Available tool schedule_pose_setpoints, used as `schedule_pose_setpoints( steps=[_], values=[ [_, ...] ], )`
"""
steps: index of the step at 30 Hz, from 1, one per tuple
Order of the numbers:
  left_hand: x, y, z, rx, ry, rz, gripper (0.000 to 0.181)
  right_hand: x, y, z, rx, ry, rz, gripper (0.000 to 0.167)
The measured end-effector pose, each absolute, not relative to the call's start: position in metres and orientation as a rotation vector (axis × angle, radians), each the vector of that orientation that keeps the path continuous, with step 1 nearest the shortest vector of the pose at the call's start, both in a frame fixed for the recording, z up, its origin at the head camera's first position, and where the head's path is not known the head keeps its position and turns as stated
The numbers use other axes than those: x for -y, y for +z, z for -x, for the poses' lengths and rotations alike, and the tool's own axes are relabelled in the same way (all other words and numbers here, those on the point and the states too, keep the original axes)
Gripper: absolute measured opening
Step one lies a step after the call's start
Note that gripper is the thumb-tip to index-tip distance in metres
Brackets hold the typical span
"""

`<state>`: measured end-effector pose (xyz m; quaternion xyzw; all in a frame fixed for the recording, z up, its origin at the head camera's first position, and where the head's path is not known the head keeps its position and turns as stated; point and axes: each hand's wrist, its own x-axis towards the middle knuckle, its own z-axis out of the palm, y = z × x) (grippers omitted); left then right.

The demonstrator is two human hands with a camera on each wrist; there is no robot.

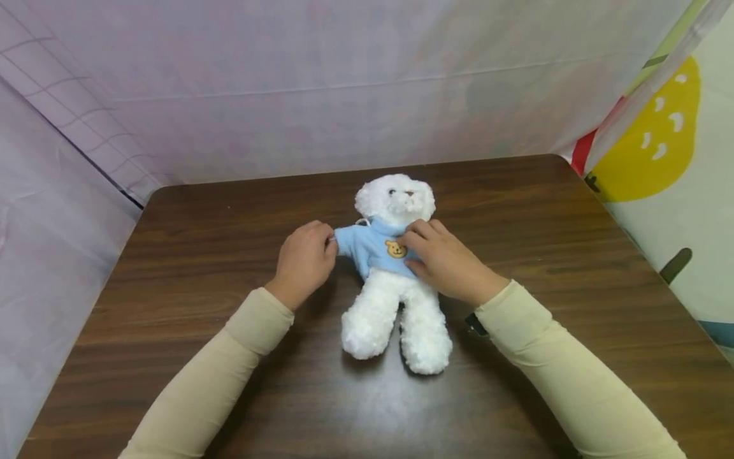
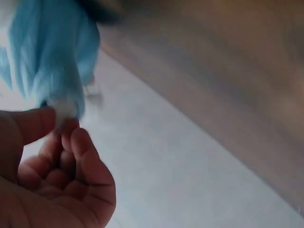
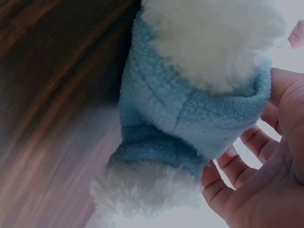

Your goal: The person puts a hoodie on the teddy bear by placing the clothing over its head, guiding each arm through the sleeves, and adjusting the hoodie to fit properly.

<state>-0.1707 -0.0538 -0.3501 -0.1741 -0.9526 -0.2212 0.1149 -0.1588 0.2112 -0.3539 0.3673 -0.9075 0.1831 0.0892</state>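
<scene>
A white teddy bear [image 1: 371, 312] in a light blue shirt [image 1: 378, 255] with a small bear-face patch lies face up on the table. The left hand [image 1: 304, 258] pinches the end of its arm just past the sleeve. White fur [image 2: 65, 108] shows between that thumb and the fingers in the left wrist view. Bent fingers of the right hand [image 1: 450, 261] grip the shirt front beside the patch, thumb near the hem. From the right wrist, the shirt [image 3: 180, 114] appears against these fingers. The right hand hides the bear's other arm in the head view.
The brown wood-grain table [image 1: 189, 268] extends on both sides of the bear. A pale cloth backdrop [image 1: 344, 83] hangs behind its far edge. A printed sheet with a yellow shape [image 1: 654, 140] is on the right. One wrist bears a dark band [image 1: 476, 325].
</scene>
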Motion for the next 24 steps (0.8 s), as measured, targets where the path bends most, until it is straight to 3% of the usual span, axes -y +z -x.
schedule_pose_setpoints(
  steps=[5,11,24],
  values=[
    [0.066,-0.343,0.175,2.858,-0.664,0.532,0.010,-0.209,-0.353,0.160,2.713,0.575,-1.071,0.029],
    [0.071,-0.344,0.174,2.905,-0.729,0.576,0.010,-0.213,-0.355,0.164,2.646,0.650,-1.026,0.008],
    [0.091,-0.344,0.181,2.978,-0.793,0.548,0.016,-0.233,-0.350,0.168,2.581,0.661,-0.929,0.011]
  ],
)
